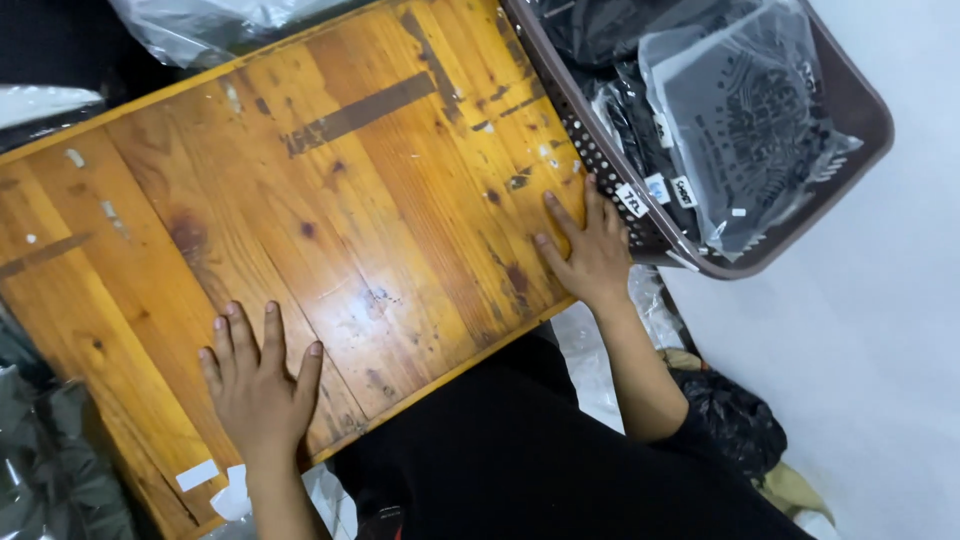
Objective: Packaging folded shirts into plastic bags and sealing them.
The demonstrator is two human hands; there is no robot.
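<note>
Table: a worn wooden table [330, 190] lies flat under both hands, its near edge just below their wrists.
Left hand: the left hand [258, 385] rests palm down, fingers spread, grasping nothing.
Right hand: the right hand [590, 250] lies flat at the table's edge, released, touching a basket.
Basket: a brown plastic basket [850, 100], just beyond the right fingertips, holds bagged dark garments [745, 120].

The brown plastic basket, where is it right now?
In the head view the brown plastic basket sits at the upper right, against the wooden table, just beyond the right hand, and holds bagged dark garments.
</note>
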